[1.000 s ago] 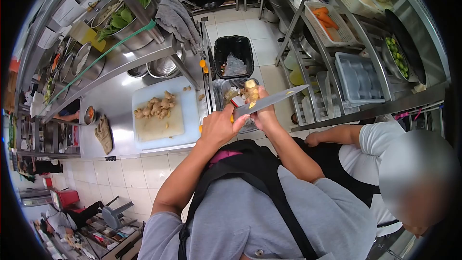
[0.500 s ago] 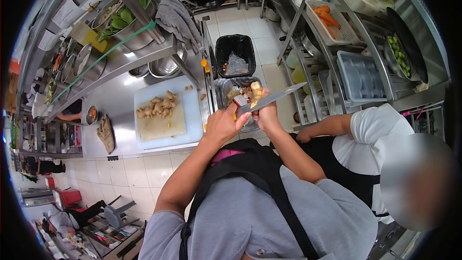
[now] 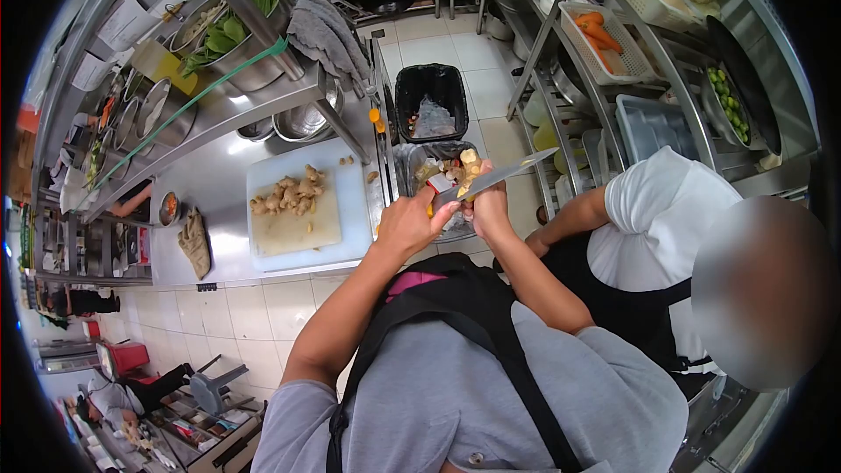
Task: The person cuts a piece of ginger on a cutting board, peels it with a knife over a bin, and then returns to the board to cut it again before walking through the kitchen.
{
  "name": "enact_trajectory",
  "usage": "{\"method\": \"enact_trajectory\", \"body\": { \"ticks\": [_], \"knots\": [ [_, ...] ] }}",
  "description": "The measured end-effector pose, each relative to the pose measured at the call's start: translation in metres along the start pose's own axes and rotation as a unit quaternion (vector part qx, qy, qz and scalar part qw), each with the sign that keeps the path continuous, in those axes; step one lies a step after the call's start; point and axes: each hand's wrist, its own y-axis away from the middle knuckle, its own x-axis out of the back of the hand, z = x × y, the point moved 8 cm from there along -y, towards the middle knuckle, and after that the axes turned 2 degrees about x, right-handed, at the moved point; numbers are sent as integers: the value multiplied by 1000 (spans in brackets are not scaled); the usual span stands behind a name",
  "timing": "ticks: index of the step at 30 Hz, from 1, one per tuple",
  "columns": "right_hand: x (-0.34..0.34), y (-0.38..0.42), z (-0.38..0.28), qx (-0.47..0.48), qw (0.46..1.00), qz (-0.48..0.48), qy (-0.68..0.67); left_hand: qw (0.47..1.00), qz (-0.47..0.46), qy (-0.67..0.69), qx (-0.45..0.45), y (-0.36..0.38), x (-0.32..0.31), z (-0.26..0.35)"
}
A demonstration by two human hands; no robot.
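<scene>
My left hand (image 3: 410, 226) is closed around the handle end of a broad knife (image 3: 504, 172), whose blade points to the right with pale slices on it. Just beside it, my right hand (image 3: 489, 208) grips a partly peeled piece of ginger (image 3: 470, 164) behind the blade. Both hands are over a lined bin (image 3: 407, 158) that holds scraps. Several pieces of ginger (image 3: 289, 194) lie on a cutting board (image 3: 355, 228) to the left.
A black bin (image 3: 431, 79) stands beyond the scrap bin. Close on the right is a co-worker in a white shirt (image 3: 653, 210). Shelves with a carrot basket (image 3: 604, 39) rise at the right. A cloth (image 3: 194, 243) and small bowl (image 3: 169, 208) sit on the steel counter.
The co-worker at the right has shifted up and closer to the shelves, covering part of the blue-grey tray. My hands and the knife have barely moved.
</scene>
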Motion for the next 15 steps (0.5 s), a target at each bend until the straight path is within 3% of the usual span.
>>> {"method": "enact_trajectory", "body": {
  "ticks": [4,6,10,11,12,15],
  "knots": [
    [5,-8,-1,18,1000,-1,1,1000,1,26,-6,-2,2,1],
    [-1,-6,18,-137,981,-109,-83,1000,-3,27,-4,0,4,1],
    [11,-13,41,-122,983,-122,-58,1000,-19,9,9,-1,-3,-3],
    [21,-20,37,-14,996,-50,67,1000,-20,18,11,-1,-7,-5],
    [22,-16,22,94,977,24,191,1000,-21,19,11,-1,-8,-4],
    [7,-3,15,139,977,-6,160,999,-10,33,30,-7,-3,-3]
  ]
}}
